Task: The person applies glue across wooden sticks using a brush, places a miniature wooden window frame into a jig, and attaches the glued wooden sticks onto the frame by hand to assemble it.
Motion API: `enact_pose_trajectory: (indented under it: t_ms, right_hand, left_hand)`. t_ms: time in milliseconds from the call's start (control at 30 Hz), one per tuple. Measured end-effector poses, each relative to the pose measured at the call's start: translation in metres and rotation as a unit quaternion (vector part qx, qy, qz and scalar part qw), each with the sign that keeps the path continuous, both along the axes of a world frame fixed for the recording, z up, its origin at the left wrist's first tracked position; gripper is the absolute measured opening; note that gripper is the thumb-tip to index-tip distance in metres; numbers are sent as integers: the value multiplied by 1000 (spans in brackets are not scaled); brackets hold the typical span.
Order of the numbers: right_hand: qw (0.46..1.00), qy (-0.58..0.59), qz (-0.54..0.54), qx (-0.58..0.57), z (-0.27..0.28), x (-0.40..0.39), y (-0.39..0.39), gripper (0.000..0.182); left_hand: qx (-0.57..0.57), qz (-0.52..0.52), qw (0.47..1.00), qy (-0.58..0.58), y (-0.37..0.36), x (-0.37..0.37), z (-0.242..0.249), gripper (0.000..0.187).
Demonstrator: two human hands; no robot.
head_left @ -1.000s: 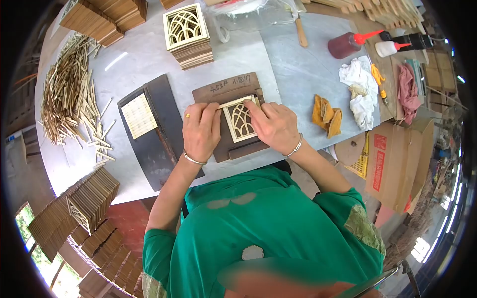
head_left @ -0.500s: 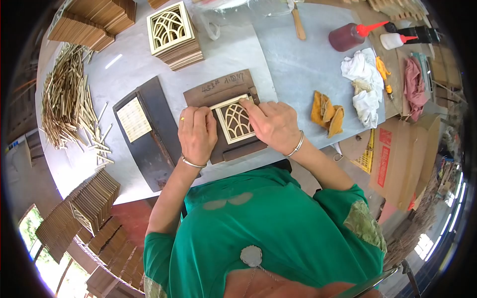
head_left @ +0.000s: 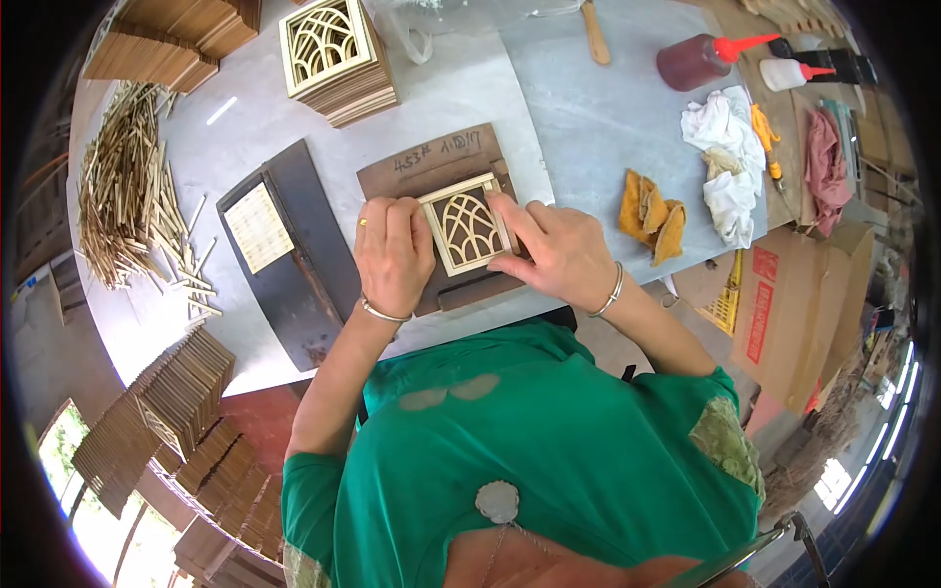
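Note:
A small pale wooden lattice panel [head_left: 464,227] with curved, crossing bars lies in a brown wooden jig board [head_left: 392,179] with handwriting on its upper part. My left hand [head_left: 394,257] has its fingers curled against the panel's left edge. On the opposite side, my right hand [head_left: 569,247] holds the right edge, its index finger near the upper corner and its thumb near the lower one. Left of the jig lies a dark board [head_left: 312,235] bearing a pale slatted piece [head_left: 258,229].
Loose thin wooden sticks [head_left: 127,186] are heaped at the left. A stack of lattice panels [head_left: 343,83] stands behind the jig. To the right are brown cloths [head_left: 649,216], white rags [head_left: 725,167], a red-tipped bottle [head_left: 694,64] and an orange-handled tool [head_left: 767,142].
My right thumb has come down to the panel's lower right corner, and the index finger has shifted along the right edge. My left hand stays at the left edge. The view has shifted slightly.

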State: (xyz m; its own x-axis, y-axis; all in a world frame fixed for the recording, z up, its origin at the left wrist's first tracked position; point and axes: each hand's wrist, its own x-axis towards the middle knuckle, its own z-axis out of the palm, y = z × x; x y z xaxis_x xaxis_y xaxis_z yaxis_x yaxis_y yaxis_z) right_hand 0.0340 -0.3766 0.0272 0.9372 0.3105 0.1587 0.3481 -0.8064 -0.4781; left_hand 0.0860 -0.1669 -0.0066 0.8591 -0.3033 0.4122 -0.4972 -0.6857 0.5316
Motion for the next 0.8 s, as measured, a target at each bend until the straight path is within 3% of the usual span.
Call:
enact_pose_trajectory:
  t_ms: [133,467,533,633,667,800]
  right_hand:
    - [1000,-30,-3,-9,-2,1,1,79]
    - [999,-6,-44,31,-2,-3,2,72]
    - [995,62,-55,46,1,-4,-1,70]
    - [996,57,-54,38,3,-9,-5,65]
    - [996,57,-54,39,3,-11,-4,65]
    - [999,15,-39,25,4,-15,0,53]
  left_hand:
    - [2,0,1000,9,0,-1,0,14]
    - [-12,7,1000,20,3,-3,6,13]
    - [-63,41,990,116,5,-10,15,16]
    - [-153,82,962,211,13,-21,25,18]
    - [-163,89,933,309,18,-24,28,21]
    - [-273,84,892,351,15,-32,24,21]
